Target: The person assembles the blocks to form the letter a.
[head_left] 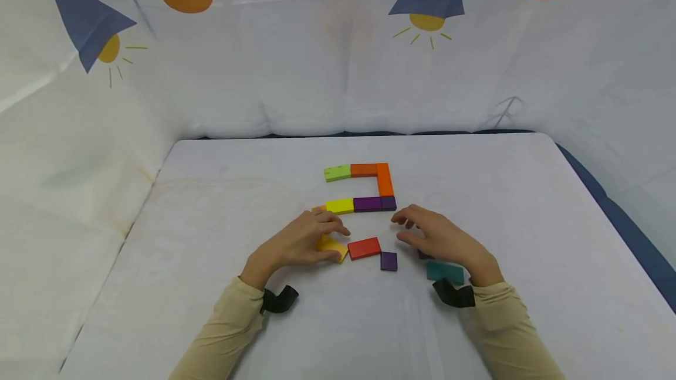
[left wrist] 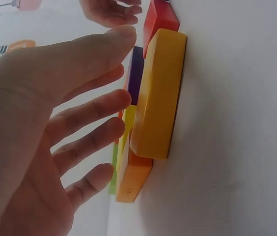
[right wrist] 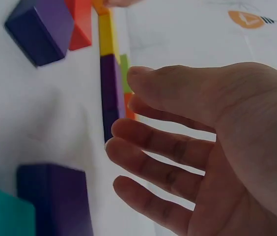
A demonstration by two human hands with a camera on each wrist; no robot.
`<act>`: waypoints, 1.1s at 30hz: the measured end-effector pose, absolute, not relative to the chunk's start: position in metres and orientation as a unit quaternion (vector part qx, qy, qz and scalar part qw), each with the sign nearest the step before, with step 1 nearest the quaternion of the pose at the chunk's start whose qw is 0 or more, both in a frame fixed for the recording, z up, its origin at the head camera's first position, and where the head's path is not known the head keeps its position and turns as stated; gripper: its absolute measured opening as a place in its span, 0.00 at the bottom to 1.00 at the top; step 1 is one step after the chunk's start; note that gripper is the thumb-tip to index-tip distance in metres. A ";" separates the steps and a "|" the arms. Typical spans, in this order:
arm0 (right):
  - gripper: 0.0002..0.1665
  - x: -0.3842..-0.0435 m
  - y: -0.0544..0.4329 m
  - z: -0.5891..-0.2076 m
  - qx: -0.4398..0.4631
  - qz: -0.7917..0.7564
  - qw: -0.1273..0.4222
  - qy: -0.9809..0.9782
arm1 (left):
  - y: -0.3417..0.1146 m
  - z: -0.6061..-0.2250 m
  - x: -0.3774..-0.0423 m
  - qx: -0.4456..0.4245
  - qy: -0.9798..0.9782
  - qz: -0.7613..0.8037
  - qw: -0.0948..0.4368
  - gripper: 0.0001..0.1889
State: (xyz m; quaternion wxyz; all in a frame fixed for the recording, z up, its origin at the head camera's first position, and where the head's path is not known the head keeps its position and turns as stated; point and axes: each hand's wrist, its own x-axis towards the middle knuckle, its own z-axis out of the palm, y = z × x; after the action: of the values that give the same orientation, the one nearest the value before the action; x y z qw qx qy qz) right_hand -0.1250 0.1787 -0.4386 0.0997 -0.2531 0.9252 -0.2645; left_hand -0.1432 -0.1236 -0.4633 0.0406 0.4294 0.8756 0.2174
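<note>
Head view, using the red block (head_left: 364, 248) as reference: my left hand (head_left: 303, 238) is just left of it, fingers loose around the amber block (head_left: 331, 246), not clenched; can't tell from here if the thumb touches. Amber block sits left of the red block, near corners meeting or nearly so. Small purple block (head_left: 389, 261) is at the red block's near right corner. My right hand (head_left: 440, 239) is off to its right, fingers relaxed, grasping nothing, partly covering a dark purple block (head_left: 424, 255); teal block (head_left: 445, 272) is further right and nearer me. Beyond the red block a bracket of blocks lies on the white table (head_left: 528, 216): yellow block (head_left: 340, 206) and purple block (head_left: 367, 204) in its near row, lime block (head_left: 337, 173) at the far left end. Left wrist view: amber block lies flat next to the red block; my left fingers are spread, released, thumb tip near it, no grip. Right wrist view: small purple block is just beside the red block; teal and dark purple blocks are well apart from it. My right fingers are slightly bent, nothing between them and the thumb.
</note>
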 end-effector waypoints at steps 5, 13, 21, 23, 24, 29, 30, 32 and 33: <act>0.18 -0.127 0.191 -0.435 -0.249 -0.268 0.088 0.926 | -0.120 -0.466 -0.141 0.435 0.869 0.233 0.039 0.19; 0.18 -0.129 0.200 -0.436 -0.234 -0.265 0.095 0.931 | -0.112 -0.471 -0.139 0.432 0.871 0.233 0.028 0.19; 0.18 -0.129 0.205 -0.438 -0.225 -0.268 0.112 0.930 | -0.104 -0.476 -0.137 0.445 0.869 0.218 0.012 0.19; 0.18 -0.129 0.207 -0.438 -0.226 -0.268 0.117 0.929 | -0.103 -0.478 -0.136 0.448 0.868 0.214 0.006 0.19; 0.18 -0.129 0.208 -0.438 -0.226 -0.268 0.120 0.929 | -0.103 -0.478 -0.136 0.449 0.868 0.213 0.003 0.19; 0.17 -0.129 0.212 -0.438 -0.229 -0.268 0.129 0.927 | -0.102 -0.479 -0.134 0.455 0.867 0.202 -0.006 0.18; 0.17 -0.129 0.212 -0.438 -0.229 -0.268 0.130 0.927 | -0.102 -0.479 -0.134 0.455 0.867 0.200 -0.007 0.18; 0.17 -0.129 0.213 -0.438 -0.228 -0.268 0.132 0.927 | -0.101 -0.479 -0.133 0.456 0.868 0.197 -0.007 0.18; 0.17 -0.129 0.213 -0.438 -0.228 -0.268 0.132 0.927 | -0.101 -0.479 -0.133 0.456 0.868 0.197 -0.007 0.18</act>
State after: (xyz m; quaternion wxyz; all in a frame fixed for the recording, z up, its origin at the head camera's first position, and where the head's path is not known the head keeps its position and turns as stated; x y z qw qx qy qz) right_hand -0.1289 0.2128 -0.4382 0.1324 -0.2276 0.9267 -0.2681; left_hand -0.1334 -0.1010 -0.4789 -0.0069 0.4561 0.8678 0.1974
